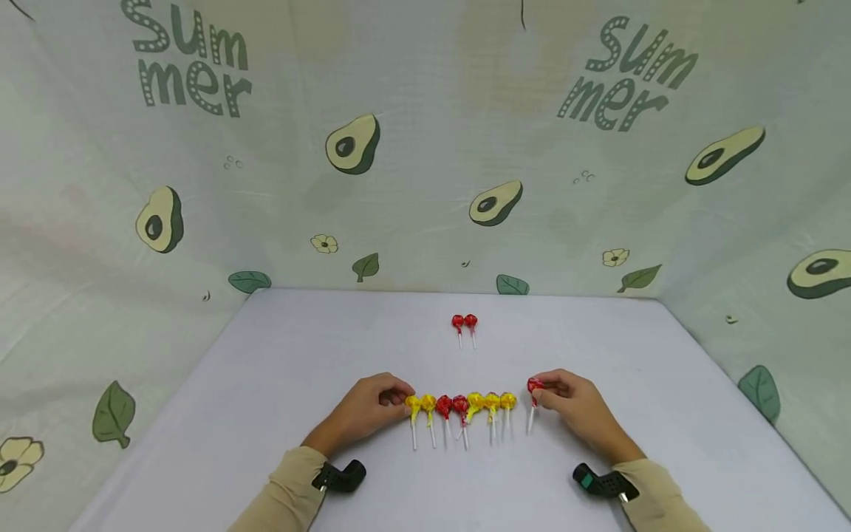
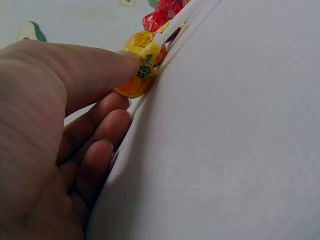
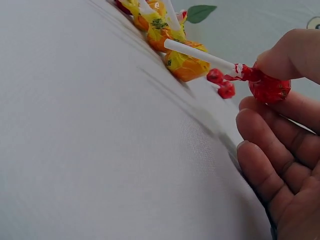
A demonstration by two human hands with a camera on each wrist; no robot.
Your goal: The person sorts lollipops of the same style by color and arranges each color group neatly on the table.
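Note:
Near the middle of the table, a row of wrapped lollipops lies with white sticks toward me. At its left end, my left hand point(image 1: 374, 408) pinches the head of a yellow lollipop point(image 1: 414, 406); the left wrist view shows the thumb over its wrapper. Beside it come another yellow lollipop point(image 1: 428, 404), two red ones point(image 1: 444, 406) and several yellow ones point(image 1: 492, 402). A short gap to the right of the row, my right hand point(image 1: 577, 405) holds a red lollipop point(image 3: 270, 89) by its head between thumb and fingers. Its stick points toward the row in the right wrist view.
Two more red lollipops point(image 1: 465, 321) lie side by side farther back on the white table point(image 1: 319, 332). Behind the table and along both sides hangs a pale cloth point(image 1: 412, 89) printed with avocados, leaves and lettering.

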